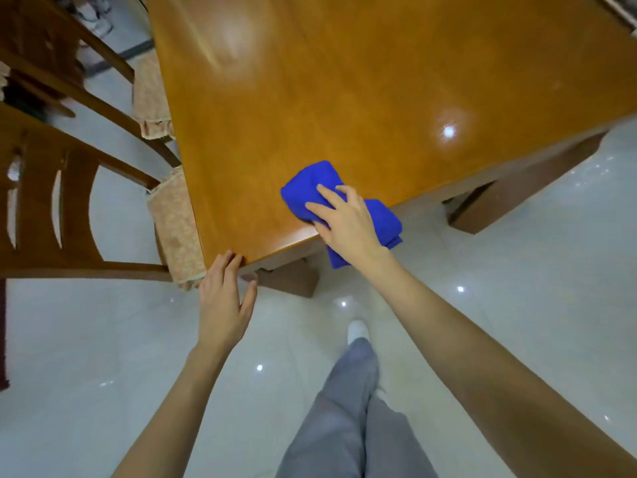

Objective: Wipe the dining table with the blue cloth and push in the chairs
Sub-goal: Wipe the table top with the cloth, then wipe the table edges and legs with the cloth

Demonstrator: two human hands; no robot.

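The right hand point(344, 225) lies spread on the blue cloth point(310, 181), fingers fairly straight and pressing it flat, at the near edge of the dining table point(344, 81), just below the middle of the frame. About half the cloth is on the wood; the rest droops off the edge under the palm. That overhang is my worry: a stroke toward the edge could drag the whole cloth off onto the tiled floor point(517, 270). The left hand point(222, 305) holds nothing, its relaxed fingertips touching the table corner at lower centre and the thumb below the rim, so a cloth swept that way could bump it. At the left of the frame two chairs point(69, 201) stand pulled out from the table; a step sideways could catch a leg on them. The tabletop is glossy orange-brown wood with squared edges, throwing back lamp glare. The cloth looks soft, thick and folded. The chairs are darker wood with curved slatted backs, and the seat cushions point(175, 229) are pale, patterned fabric with a frilled trim.
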